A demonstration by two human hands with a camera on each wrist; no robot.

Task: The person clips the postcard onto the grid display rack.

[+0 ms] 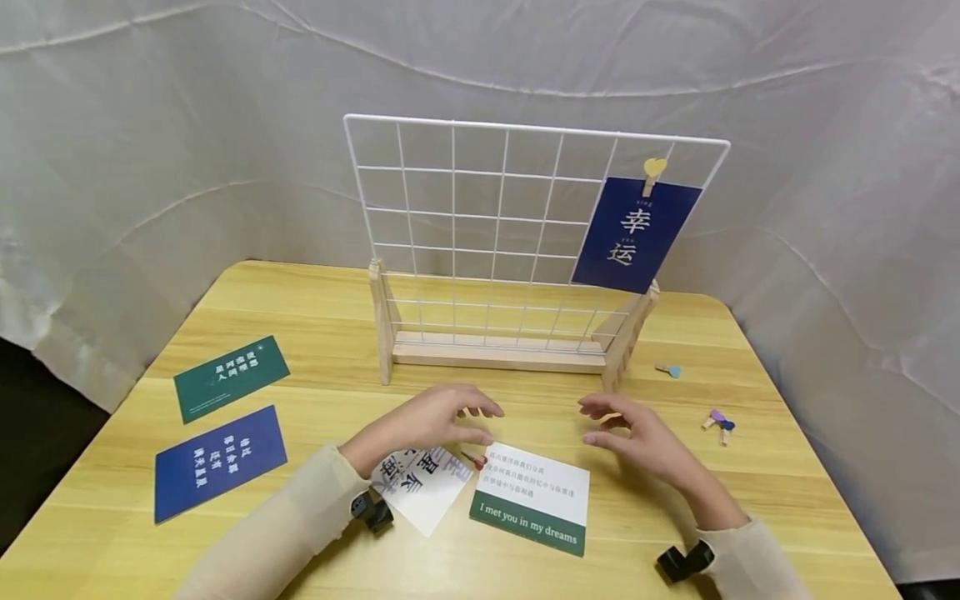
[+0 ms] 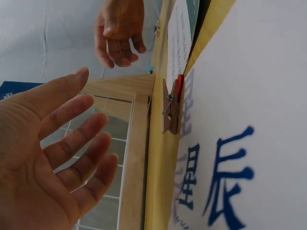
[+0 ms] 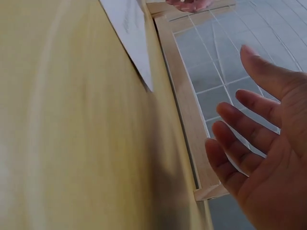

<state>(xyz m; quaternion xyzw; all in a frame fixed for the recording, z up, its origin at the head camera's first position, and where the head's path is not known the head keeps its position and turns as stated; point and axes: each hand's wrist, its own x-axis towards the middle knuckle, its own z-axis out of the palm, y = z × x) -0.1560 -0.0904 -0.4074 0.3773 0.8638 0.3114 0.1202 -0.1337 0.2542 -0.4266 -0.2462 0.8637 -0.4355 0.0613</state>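
Both hands hover over the table with fingers loosely bent and nothing in them. My left hand [image 1: 442, 419] is above a white card with blue characters [image 1: 426, 487] and a small wooden clothespin with a red top [image 1: 476, 458]. In the left wrist view that clothespin [image 2: 170, 108] lies beside the white card's edge. To the right of a white and green postcard [image 1: 530, 500] is my right hand [image 1: 633, 433], apart from it. Behind the hands stands a white wire grid [image 1: 480, 218] in a wooden base, with a dark blue card [image 1: 637, 233] clipped at its upper right by a yellow heart clothespin [image 1: 653, 173].
A green card [image 1: 231, 377] and a blue card [image 1: 220, 463] lie at the table's left. On the right are a light blue heart clothespin [image 1: 671, 371] and a small group of purple and dark blue ones [image 1: 720, 422]. Pale cloth [image 1: 187, 125] hangs around the table.
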